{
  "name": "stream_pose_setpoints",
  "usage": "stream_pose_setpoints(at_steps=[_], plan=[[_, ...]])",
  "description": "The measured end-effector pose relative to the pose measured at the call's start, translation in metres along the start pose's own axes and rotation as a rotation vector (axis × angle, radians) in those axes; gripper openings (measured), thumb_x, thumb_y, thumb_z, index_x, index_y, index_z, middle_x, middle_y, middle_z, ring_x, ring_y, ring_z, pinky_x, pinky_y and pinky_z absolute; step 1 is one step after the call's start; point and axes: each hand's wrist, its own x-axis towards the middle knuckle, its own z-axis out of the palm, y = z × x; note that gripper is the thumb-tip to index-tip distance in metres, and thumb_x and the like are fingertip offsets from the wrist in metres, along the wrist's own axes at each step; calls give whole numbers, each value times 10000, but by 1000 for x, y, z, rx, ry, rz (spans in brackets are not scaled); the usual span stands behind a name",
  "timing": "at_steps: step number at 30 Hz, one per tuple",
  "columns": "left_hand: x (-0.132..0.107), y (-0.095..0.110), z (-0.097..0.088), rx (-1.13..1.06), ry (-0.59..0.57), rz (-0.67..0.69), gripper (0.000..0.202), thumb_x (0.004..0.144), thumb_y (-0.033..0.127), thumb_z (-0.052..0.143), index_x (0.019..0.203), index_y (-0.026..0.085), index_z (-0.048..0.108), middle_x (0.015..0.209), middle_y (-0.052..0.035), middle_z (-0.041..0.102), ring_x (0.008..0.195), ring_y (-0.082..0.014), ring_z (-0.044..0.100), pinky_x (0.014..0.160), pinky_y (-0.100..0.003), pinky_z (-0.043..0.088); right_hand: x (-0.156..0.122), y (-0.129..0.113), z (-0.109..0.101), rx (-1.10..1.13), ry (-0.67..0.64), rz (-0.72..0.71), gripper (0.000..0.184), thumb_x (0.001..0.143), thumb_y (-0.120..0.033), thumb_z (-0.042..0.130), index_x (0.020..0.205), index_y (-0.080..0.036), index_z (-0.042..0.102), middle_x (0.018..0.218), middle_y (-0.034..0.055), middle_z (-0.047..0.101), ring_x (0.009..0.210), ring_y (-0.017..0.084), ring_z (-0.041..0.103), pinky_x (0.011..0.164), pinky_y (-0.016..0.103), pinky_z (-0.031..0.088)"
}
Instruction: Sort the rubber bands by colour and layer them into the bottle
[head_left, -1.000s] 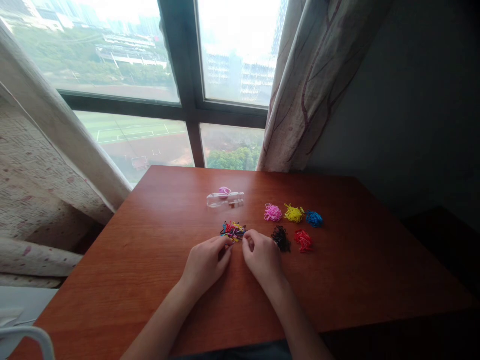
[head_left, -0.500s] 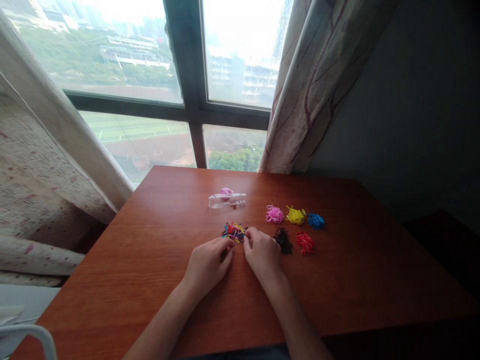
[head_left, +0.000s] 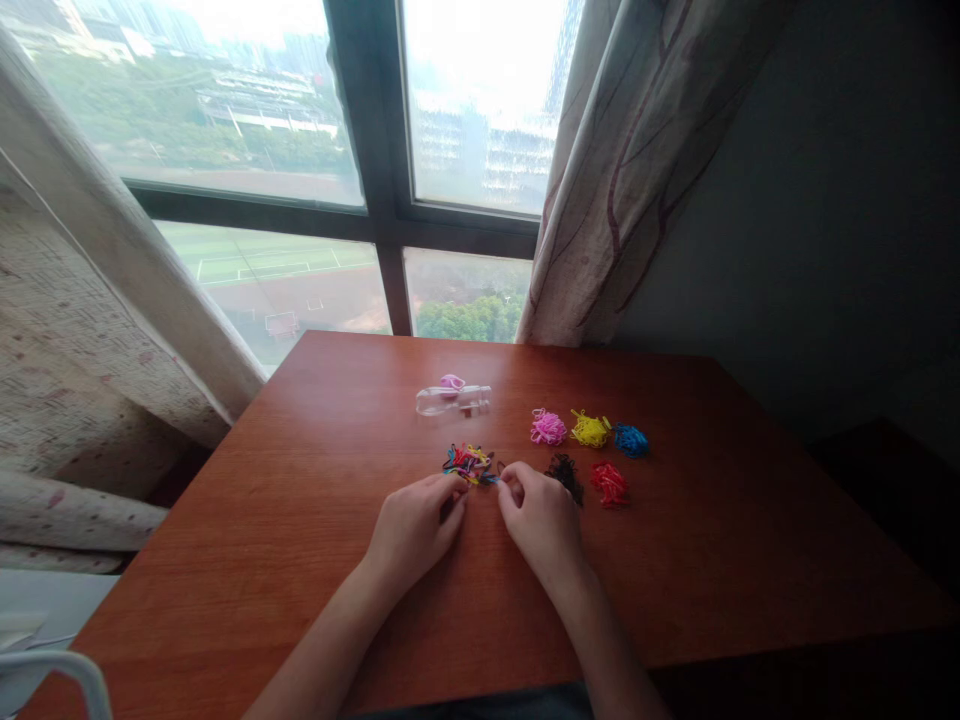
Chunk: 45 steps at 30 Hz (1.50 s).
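Nearest, btm L: white curved tube (head_left: 79, 668), partly cut off by the frame. Both forearms come in over a reddish-brown wood table (head_left: 442, 630). L hand (head_left: 417, 518) is palm-down, fingers curled, thumb & index close tog. at the near L edge of the mixed-colour rubber-band pile (head_left: 466, 460); can't tell if a band is gripped. R hand (head_left: 541, 518), also curled, has thumb & index tips nearly tog. at the pile's R edge, w/ a thin blue strand reaching them; too small to tell if it's pinched. Mixed pile sits on the table b/w & just beyond the fingertips.

R of the R hand: black band pile (head_left: 565, 474), just beside the knuckles & partly hidden, then red band pile (head_left: 610, 484). Row behind, L to R: pink band pile (head_left: 548, 427), yellow band pile (head_left: 591, 429), blue band pile (head_left: 631, 441).

Farther, beyond the mixed pile: clear plastic container (head_left: 433, 402) on its side w/ small pink object (head_left: 451, 382) at its far side. Past the table: patterned curtains (head_left: 600, 190) both sides of a dark-framed window (head_left: 384, 200), sports field (head_left: 277, 262) & trees outside.
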Motion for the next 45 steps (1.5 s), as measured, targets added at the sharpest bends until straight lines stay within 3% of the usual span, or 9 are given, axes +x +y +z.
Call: stream_pose_setpoints(at_steps=[17, 27, 31, 36, 39, 42, 45], plan=[[-1, -2, 2, 15, 4, 10, 159, 904, 251, 499, 933, 233, 654, 894, -17, 718, 791, -173, 670, 703, -256, 454, -3, 2, -9, -141, -121, -16, 62, 858, -228, 592, 828, -252, 641, 749, -1, 724, 685, 180, 668, 546, 267, 240], [-1, -2, 2, 15, 2, 8, 152, 905, 258, 498, 935, 242, 646, 897, -5, 716, 798, -171, 669, 700, -254, 445, -7, 6, -16, -17, 5, -31, 85, 850, -218, 577, 797, -238, 640, 692, -13, 693, 613, 149, 621, 552, 245, 291], [-2, -3, 1, 19, -6, 12, 144, 905, 256, 495, 927, 242, 637, 882, 0, 710, 786, -169, 662, 687, -254, 436, 3, 38, -39, 45, 147, 5, 134, 855, -280, 554, 789, -226, 657, 625, -9, 663, 562, 142, 590, 554, 239, 331], [-1, -3, 1, 28, -7, 11, 145, 906, 259, 491, 935, 245, 633, 896, 1, 711, 796, -169, 664, 691, -254, 436, 24, 116, -80, -87, 345, 195, 166, 821, -356, 577, 814, -227, 682, 632, 11, 668, 571, 169, 594, 544, 254, 339], [0, -3, 1, 37, -9, 12, 143, 906, 259, 489, 926, 244, 631, 890, 1, 713, 791, -169, 665, 684, -251, 435, 34, 156, -97, -186, 376, 279, 141, 797, -330, 586, 808, -226, 679, 666, 19, 681, 598, 178, 593, 526, 256, 313], [0, -3, 2, 43, -8, 10, 143, 905, 258, 487, 921, 245, 628, 893, 1, 718, 793, -168, 669, 680, -247, 435, 42, 177, -102, -264, 367, 298, 127, 797, -317, 587, 806, -228, 677, 688, 16, 683, 589, 168, 571, 517, 256, 288], [1, -2, 1, 54, 0, 14, 142, 904, 261, 489, 918, 247, 629, 900, 2, 724, 795, -168, 674, 675, -245, 436, 47, 180, -97, -289, 337, 288, 118, 802, -299, 587, 803, -222, 677, 688, 18, 676, 573, 155, 553, 513, 257, 274]])
